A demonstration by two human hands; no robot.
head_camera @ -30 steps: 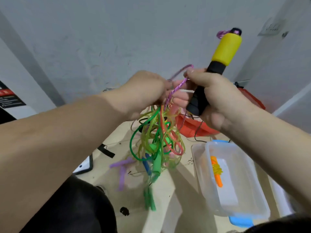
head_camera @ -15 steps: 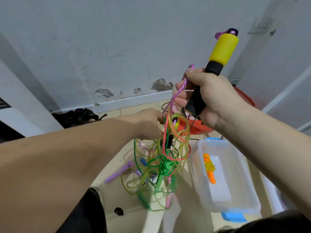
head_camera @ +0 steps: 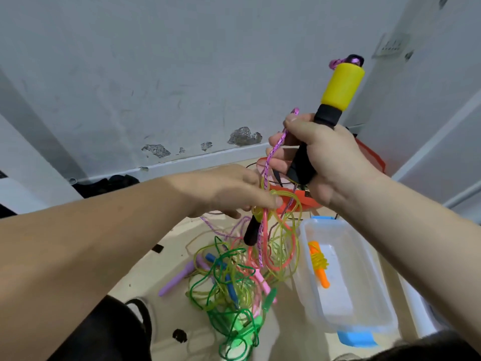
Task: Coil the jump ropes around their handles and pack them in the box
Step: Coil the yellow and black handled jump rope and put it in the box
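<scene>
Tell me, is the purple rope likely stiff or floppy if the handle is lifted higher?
Probably floppy: the purple rope droops in loose curves below the right hand. It likely snags, since it runs through the tangle of other ropes. The handle looks rigid.

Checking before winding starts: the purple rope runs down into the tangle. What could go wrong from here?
The purple rope from the handle in the right hand runs through the tangle; winding now would likely drag other loops along or tighten knots. The second handle hangs among yellow-green loops below the left hand and may snag.
</scene>
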